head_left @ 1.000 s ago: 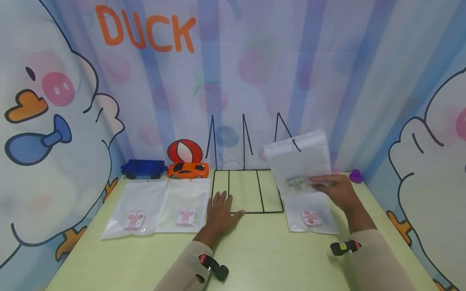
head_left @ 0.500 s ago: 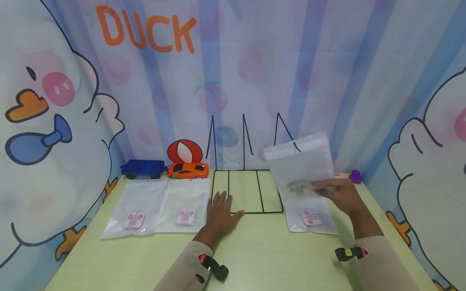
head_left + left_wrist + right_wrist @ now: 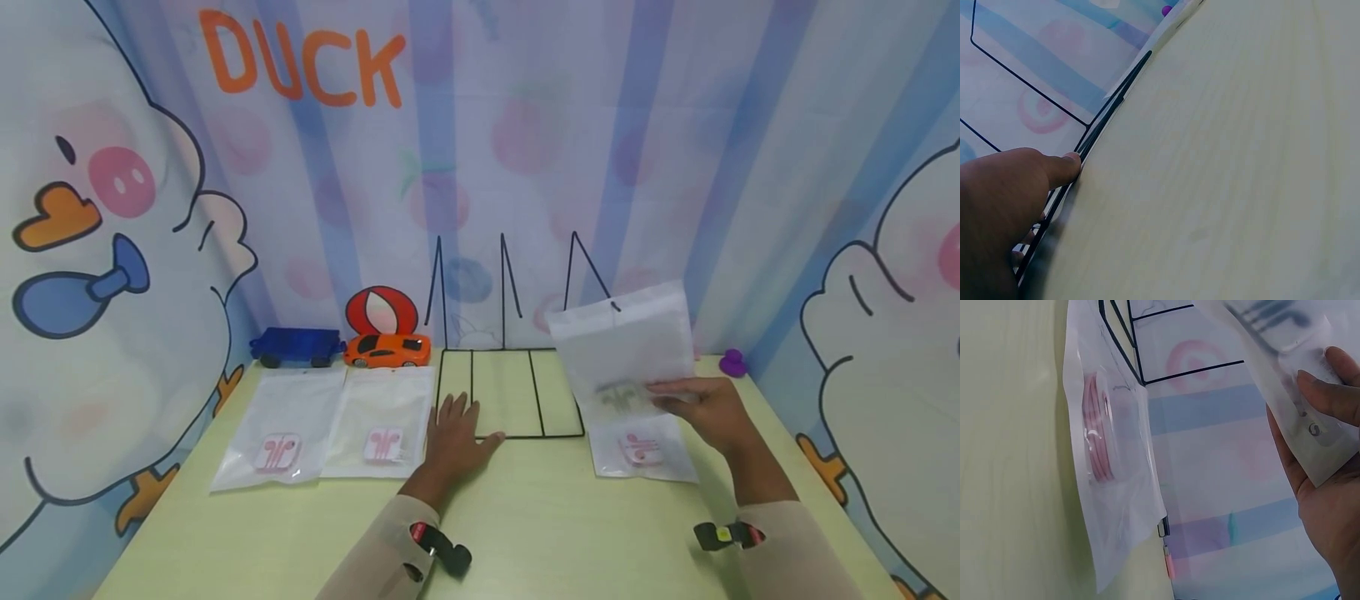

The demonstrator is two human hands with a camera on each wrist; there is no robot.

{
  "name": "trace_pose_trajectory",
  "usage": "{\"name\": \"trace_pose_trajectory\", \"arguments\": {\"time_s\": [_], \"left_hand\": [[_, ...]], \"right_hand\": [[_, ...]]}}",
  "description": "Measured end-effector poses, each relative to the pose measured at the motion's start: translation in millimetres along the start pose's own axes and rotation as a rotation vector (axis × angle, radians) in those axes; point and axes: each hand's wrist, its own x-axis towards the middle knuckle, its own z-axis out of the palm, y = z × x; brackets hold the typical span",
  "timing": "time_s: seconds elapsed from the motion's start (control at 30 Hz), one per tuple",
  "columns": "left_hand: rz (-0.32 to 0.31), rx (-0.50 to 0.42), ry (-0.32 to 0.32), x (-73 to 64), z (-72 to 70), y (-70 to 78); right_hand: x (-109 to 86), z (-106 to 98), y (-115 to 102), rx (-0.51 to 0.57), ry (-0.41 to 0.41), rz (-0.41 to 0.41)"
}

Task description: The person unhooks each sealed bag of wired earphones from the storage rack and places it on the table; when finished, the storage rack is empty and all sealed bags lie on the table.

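My right hand (image 3: 708, 417) pinches the lower right edge of a white zip bag (image 3: 630, 346); a flat earphone case shows faintly through it. The bag's top edge is at the tip of the right hook (image 3: 596, 271) of a black wire rack (image 3: 525, 437). In the right wrist view, thumb and fingers lie on opposite sides of the bag (image 3: 1335, 453). Another bag (image 3: 678, 458) with pink earphones lies on the table below, partly covered. My left hand (image 3: 453, 446) rests spread on the rack's base at the front left; in the left wrist view its thumb (image 3: 1063, 170) touches the front bar.
Two more white earphone bags, one at far left (image 3: 288, 404) and one beside it (image 3: 382, 400), lie flat on the table (image 3: 540, 525). Behind them stand a blue toy trailer (image 3: 296, 346) and an orange toy car (image 3: 386, 350). A purple toy (image 3: 732, 363) sits at the back right.
My right hand has moved slightly right and down with the bag, whose top edge has slid down to the hook's tip. The left hand and rack have stayed put.
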Motion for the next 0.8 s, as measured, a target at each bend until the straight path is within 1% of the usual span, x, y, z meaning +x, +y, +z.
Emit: {"name": "trace_pose_trajectory", "arguments": {"time_s": [0.2, 0.4, 0.63, 0.73, 0.8], "left_hand": [[-0.009, 0.002, -0.014, -0.4, -1.7, 1.0], [-0.005, 0.008, -0.014, 0.8, 0.1, -0.5], [-0.004, 0.003, -0.015, 0.4, 0.6, -1.6], [-0.002, 0.001, -0.010, 0.4, 1.0, -1.4], [-0.002, 0.002, -0.010, 0.5, 1.0, -1.1]], "right_hand": [[-5.4, 0.8, 1.0, -0.005, 0.017, -0.005], [-10.6, 0.1, 0.9, 0.026, 0.030, -0.007], [-18.1, -1.7, 1.5, 0.023, 0.033, 0.009], [-22.0, -2.2, 5.7, 0.022, 0.038, 0.015], [-25.7, -3.3, 9.9, 0.027, 0.031, 0.039]]}}
